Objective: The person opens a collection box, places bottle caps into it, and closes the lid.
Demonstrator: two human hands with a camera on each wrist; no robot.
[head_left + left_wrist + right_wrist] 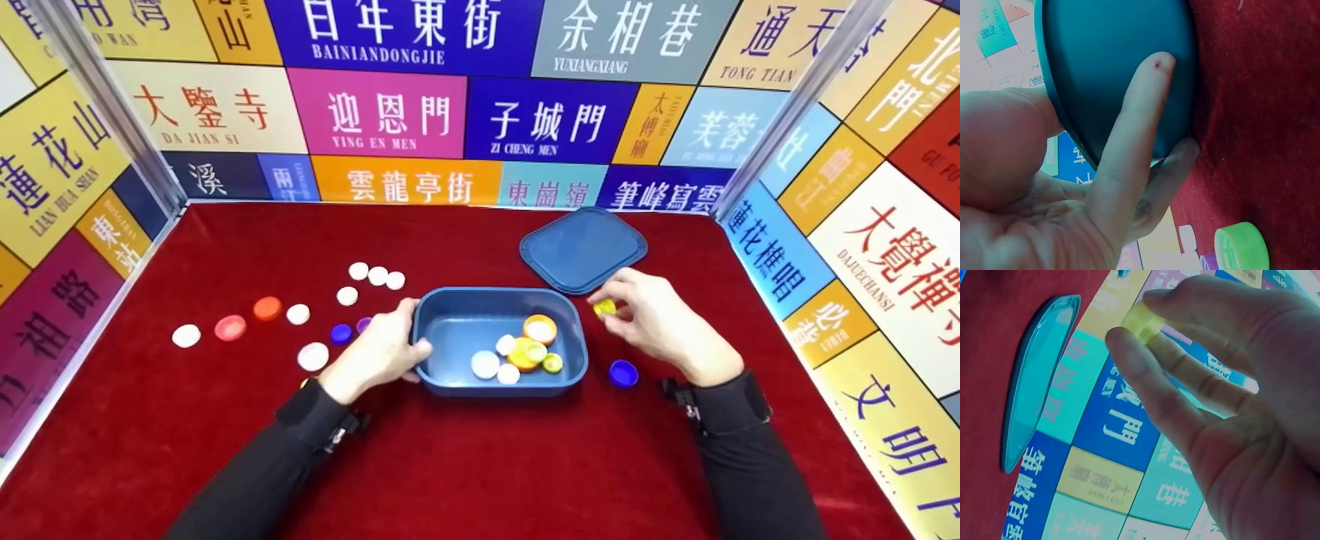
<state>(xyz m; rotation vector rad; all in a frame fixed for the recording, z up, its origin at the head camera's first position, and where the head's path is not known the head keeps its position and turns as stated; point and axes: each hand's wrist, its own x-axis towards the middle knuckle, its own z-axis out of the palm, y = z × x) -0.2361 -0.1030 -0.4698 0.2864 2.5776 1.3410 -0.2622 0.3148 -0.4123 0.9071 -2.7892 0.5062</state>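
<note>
A blue rectangular container (pixel 487 390) stands on the red cloth in the head view. Its left end is gripped by my left hand (pixel 382 341), thumb at the rim. In the left wrist view a finger (pixel 1137 126) lies along the container's outer wall. Inside, toward the right, are several bottle caps, among them an orange cap (pixel 540 319) and a white cap (pixel 485 364). Just right of the container, my right hand (pixel 649 311) pinches a yellow bottle cap (pixel 1143 322) between thumb and fingertips. Below that hand lies a blue cap (pixel 623 373).
The blue lid (pixel 583 251) lies behind the container, to the right. Left of the container are scattered caps: several white, an orange-red cap (pixel 267 308), a pinkish-red cap (pixel 230 328) and a blue cap (pixel 341 334). Printed panels (pixel 382 112) wall the table's back and sides.
</note>
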